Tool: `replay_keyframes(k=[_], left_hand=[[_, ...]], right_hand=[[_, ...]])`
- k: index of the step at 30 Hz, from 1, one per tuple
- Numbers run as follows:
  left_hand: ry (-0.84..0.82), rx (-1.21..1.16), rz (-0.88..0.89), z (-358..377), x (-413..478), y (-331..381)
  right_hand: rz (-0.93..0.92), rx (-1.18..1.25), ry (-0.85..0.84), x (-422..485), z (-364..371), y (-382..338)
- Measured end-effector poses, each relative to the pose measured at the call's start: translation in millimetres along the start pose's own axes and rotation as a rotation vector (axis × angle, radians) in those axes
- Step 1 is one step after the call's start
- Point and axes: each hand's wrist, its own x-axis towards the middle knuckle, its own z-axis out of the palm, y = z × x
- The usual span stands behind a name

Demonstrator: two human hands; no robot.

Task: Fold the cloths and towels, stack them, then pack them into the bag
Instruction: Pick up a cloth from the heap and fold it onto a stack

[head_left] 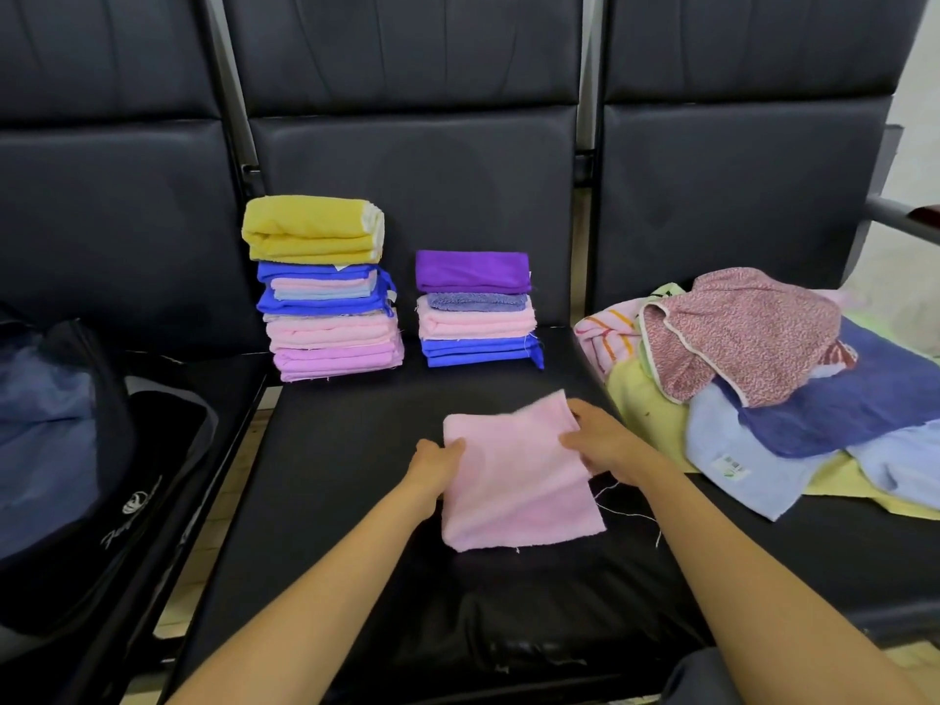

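Note:
A folded pink cloth (516, 475) lies on the middle black seat (356, 501). My left hand (437, 463) grips its left edge. My right hand (603, 442) grips its right edge near the far corner. Behind it stand two stacks of folded cloths: a taller stack (325, 292) topped by a yellow towel, and a shorter stack (475, 310) topped by a purple cloth. A heap of unfolded cloths (763, 379) covers the right seat. An open dark bag (66, 450) with blue lining sits on the left seat.
Black padded seat backs (407, 145) rise behind the stacks. A gap showing floor (229, 480) runs between the left and middle seats. Loose threads (630, 511) trail from the pink cloth's right side.

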Motion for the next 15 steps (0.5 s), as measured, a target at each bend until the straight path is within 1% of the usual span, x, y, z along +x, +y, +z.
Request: replay_keyframes(k=[1,2,4,6,9,12,15], left_hand=[[-0.012,-0.008,-0.004,0.7,-0.4,0.6],[-0.030,-0.005,-0.004,1.6,-1.1,1.3],[-0.060,0.056,0.004,4.6,-1.5,1.4],[-0.068,0.120,0.013,7.4,-1.3,0.8],[-0.128,0.037,0.004,9.0,-4.1,1.4],[-0.218,-0.073,0.040,8.2,-15.2,13.3],[-0.283,-0.022,0.143,6.8,-30.4,36.6]], right_hand=[[0.022,-0.130,0.022,-0.1,0.5,3.7],[0.033,-0.187,0.031,-0.4,0.9,5.5],[0.001,-0.221,0.058,-2.9,0.1,2.7],[-0.029,-0.304,0.074,-3.4,0.2,-1.3],[-0.025,-0.427,0.091,-5.0,3.6,-3.5],[-0.014,-0.465,0.109,-6.3,5.8,-5.7],[0.005,-0.420,0.129,-7.0,8.2,-8.9]])
